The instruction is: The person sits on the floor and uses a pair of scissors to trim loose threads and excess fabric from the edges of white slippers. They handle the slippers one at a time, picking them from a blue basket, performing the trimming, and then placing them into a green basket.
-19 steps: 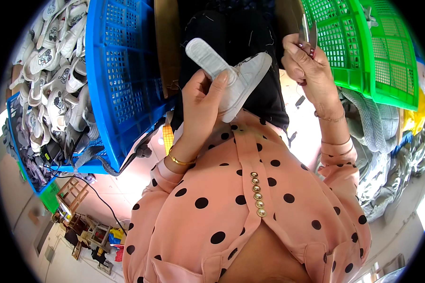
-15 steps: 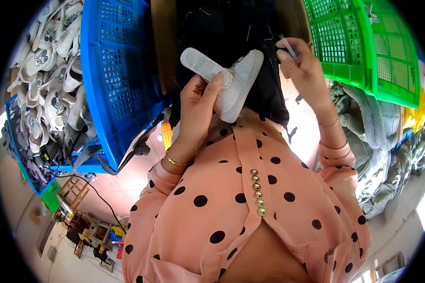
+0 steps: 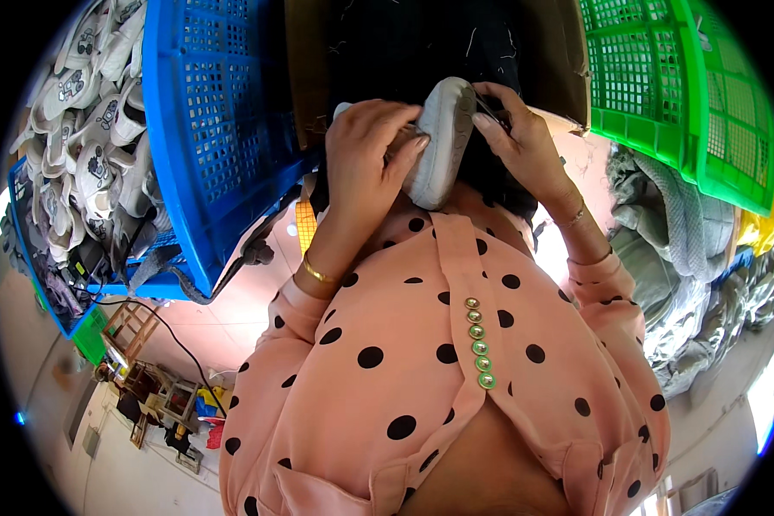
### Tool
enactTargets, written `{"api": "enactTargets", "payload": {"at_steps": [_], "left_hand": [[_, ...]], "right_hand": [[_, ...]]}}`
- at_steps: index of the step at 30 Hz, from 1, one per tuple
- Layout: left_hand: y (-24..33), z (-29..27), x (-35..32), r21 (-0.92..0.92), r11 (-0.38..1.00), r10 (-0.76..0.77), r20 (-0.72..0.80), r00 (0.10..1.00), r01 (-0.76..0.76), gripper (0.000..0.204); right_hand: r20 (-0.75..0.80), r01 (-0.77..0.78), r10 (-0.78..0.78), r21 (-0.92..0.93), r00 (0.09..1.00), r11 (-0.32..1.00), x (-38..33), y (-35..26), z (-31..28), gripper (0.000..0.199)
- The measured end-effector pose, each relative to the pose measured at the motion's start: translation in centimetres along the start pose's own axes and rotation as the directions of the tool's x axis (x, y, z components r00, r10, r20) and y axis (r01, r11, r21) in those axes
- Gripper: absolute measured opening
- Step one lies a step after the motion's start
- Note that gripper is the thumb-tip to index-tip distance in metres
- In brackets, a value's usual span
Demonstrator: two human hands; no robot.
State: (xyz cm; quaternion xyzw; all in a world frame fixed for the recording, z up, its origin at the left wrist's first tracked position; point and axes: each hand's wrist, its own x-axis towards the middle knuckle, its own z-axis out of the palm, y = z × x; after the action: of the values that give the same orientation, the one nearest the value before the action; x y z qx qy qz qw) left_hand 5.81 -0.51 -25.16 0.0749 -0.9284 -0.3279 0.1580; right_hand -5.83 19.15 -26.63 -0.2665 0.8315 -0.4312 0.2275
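Note:
A small white shoe (image 3: 443,146) is held upright over my lap, its sole edge turned toward the right. My left hand (image 3: 365,155) is closed around the shoe's upper from the left, hiding most of it; a pale bit, perhaps the strap, peeks out above the knuckles. At the toe end, my right hand (image 3: 529,146) pinches a slim tool (image 3: 488,108) between thumb and fingers, close against the sole's edge. Only a thin dark part of that tool shows, so its kind is unclear. Dark cloth with loose thread ends covers my lap beneath.
To the left stands a blue plastic crate (image 3: 219,163), beside a heap of white shoes (image 3: 95,172). A green crate (image 3: 645,129) is at the upper right, with grey fabric (image 3: 662,215) below it. Cardboard (image 3: 568,64) flanks my lap. A black cable (image 3: 176,340) hangs at the lower left.
My right hand has come left with the slim tool to the shoe's toe. My left hand has turned the shoe, so its sole side now faces right and the strap is mostly covered.

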Motion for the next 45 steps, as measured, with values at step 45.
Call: {"api": "enactTargets", "payload": {"at_steps": [45], "left_hand": [[-1.3, -0.3, -0.3, -0.242, 0.961, -0.133, 0.009, 0.991, 0.131, 0.012]], "right_hand": [[0.441, 0.509, -0.265, -0.658, 0.858, 0.555, 1.6, -7.9, -1.6, 0.034]]}}
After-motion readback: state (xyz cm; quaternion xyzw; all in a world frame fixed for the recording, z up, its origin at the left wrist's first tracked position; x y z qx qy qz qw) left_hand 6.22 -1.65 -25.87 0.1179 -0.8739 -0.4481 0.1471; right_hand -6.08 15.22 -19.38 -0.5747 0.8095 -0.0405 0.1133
